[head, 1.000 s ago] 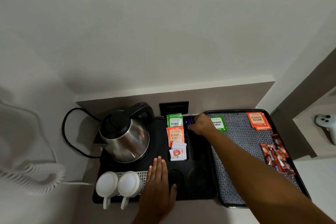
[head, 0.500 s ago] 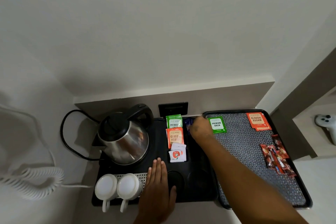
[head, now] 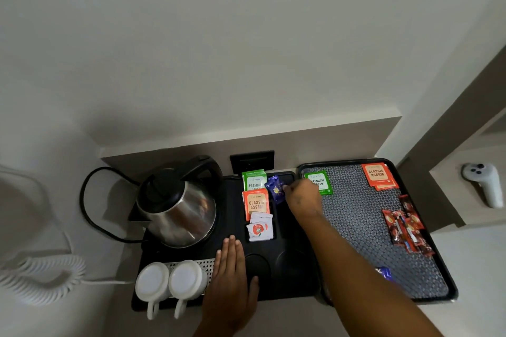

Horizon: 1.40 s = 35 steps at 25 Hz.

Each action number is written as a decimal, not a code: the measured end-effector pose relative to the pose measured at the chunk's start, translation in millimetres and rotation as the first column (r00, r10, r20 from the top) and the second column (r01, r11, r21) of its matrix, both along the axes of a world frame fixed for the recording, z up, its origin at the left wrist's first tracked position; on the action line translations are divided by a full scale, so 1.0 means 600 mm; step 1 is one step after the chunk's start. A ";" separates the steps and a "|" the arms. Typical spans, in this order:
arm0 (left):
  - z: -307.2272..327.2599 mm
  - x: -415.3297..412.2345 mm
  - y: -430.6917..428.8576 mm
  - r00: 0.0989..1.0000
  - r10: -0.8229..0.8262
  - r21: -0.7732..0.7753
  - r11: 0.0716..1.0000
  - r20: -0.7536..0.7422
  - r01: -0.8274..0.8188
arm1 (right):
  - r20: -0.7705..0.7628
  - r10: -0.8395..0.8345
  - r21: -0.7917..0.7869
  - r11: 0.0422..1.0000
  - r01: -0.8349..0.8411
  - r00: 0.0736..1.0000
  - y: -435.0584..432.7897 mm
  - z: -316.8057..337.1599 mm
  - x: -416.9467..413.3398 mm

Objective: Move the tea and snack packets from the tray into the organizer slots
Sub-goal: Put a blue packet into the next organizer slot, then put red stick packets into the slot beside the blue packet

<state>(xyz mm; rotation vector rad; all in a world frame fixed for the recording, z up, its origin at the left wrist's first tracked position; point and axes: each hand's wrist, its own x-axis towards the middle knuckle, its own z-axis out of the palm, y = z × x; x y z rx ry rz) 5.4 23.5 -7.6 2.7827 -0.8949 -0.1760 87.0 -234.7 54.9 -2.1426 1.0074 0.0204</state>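
My right hand (head: 302,197) reaches over the black organizer (head: 290,282) and pinches a blue snack packet (head: 276,190) standing in a rear slot. Slots to its left hold a green tea packet (head: 254,180), an orange Classic Assam packet (head: 256,204) and white sachets (head: 259,228). My left hand (head: 230,279) lies flat on the organizer's front, fingers together. On the patterned tray (head: 356,216) to the right lie a green tea packet (head: 320,182), orange Assam packets (head: 379,175), several red snack sticks (head: 405,230) and a blue packet (head: 383,272) half hidden by my forearm.
A steel kettle (head: 178,205) with its black cord sits on the organizer's left. Two white cups (head: 171,280) stand upside down at its front left. A wall socket (head: 252,160) is behind. A coiled white phone cord (head: 41,273) lies left; a white controller (head: 484,183) rests on a shelf right.
My right hand drew back slightly toward the right, and the blue packet it holds now shows standing in the rear slot. The left hand has stayed flat on the organizer.
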 end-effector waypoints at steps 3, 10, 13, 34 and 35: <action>-0.010 0.002 -0.001 0.999 -0.007 -0.010 1.000 0.041 0.007 | 0.112 -0.106 -0.029 0.993 0.110 0.988 -0.049 0.021 -0.076; -0.021 0.003 -0.004 0.996 0.011 -0.061 0.998 0.085 -0.005 | -0.039 -0.428 -0.165 0.894 0.417 0.903 -0.240 0.034 -0.310; -0.017 0.005 -0.004 0.996 0.008 -0.052 0.999 0.086 -0.003 | -0.187 -0.366 -0.142 0.928 0.344 0.911 -0.260 0.011 -0.314; 0.001 0.000 -0.003 0.998 0.007 0.059 0.998 0.058 -0.011 | -0.334 -0.250 -0.021 0.966 0.258 0.909 -0.268 0.011 -0.251; 0.003 -0.001 -0.003 0.998 0.009 0.062 0.998 0.058 -0.012 | -0.331 -0.256 -0.019 0.964 0.264 0.908 -0.266 0.015 -0.249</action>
